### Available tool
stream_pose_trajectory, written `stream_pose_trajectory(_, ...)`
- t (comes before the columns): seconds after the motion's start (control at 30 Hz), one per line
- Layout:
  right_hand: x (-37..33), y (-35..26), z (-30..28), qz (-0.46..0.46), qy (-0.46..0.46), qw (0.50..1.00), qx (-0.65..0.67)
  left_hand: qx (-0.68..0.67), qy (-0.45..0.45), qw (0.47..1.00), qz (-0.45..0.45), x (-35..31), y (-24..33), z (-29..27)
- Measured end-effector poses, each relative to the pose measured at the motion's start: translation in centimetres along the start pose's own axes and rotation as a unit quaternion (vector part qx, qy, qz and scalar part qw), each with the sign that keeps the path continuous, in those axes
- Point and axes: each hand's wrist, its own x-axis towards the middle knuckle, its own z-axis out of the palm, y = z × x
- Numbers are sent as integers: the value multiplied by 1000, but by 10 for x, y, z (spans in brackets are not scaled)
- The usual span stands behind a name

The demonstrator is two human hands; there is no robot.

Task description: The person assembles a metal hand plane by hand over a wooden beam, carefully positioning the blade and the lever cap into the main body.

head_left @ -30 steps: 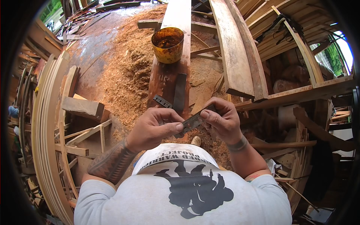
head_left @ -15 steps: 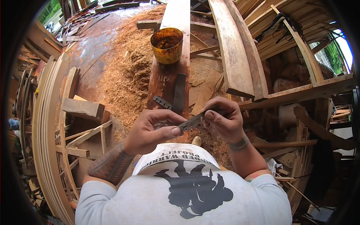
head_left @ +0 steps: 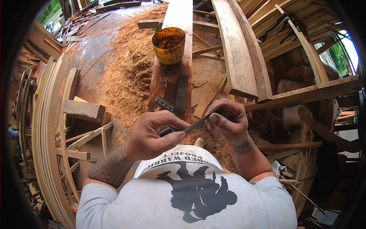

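Between my two hands, in front of my chest, is a slotted metal blade [head_left: 197, 125], flat, narrow and tilted up to the right. My left hand [head_left: 154, 135] pinches its lower end between thumb and fingers; a dark piece shows in the gap of that grip. My right hand [head_left: 230, 121] closes on the upper end, thumb on the near face. Just beyond, on a wet brown plank [head_left: 162, 84], lie a slotted metal plate [head_left: 164, 104] and a long dark flat block [head_left: 182, 93], perhaps a sharpening stone. Farther along stands a stained yellow tub [head_left: 169, 46].
Wood shavings [head_left: 127, 68] are heaped left of the plank. Thick boards [head_left: 240, 57] stretch away on the right, above a timber beam [head_left: 305, 92]. Stacked long strips [head_left: 47, 133] curve along the left, near a squared timber block [head_left: 84, 110].
The blade has turned slightly in my fingers, and a dark piece now shows beside my left thumb. Both hands keep nearly the same place.
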Motion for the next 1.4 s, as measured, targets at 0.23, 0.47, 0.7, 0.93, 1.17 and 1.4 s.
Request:
stream_pose_trajectory(0.23,-7,24,-19,10,45,999,-12,-223,66,968,-90,19,-49,-1)
stream_pose_trajectory(0.47,-10,108,-69,209,131,934,257,-324,72,898,-288,77,-171,-30)
stream_pose_trajectory(0.7,8,228,-107,227,186,953,81,342,23,939,-20,114,-237,-39)
stream_pose_trajectory(0.93,13,247,-109,229,176,957,14,553,25,831,63,87,-250,-17)
stream_pose_trajectory(1.17,14,207,-118,61,-20,878,-473,593,20,805,25,75,-247,-4)
stream_pose_trajectory(1.4,6,211,-110,38,-53,845,-532,595,21,803,-26,71,-245,6)
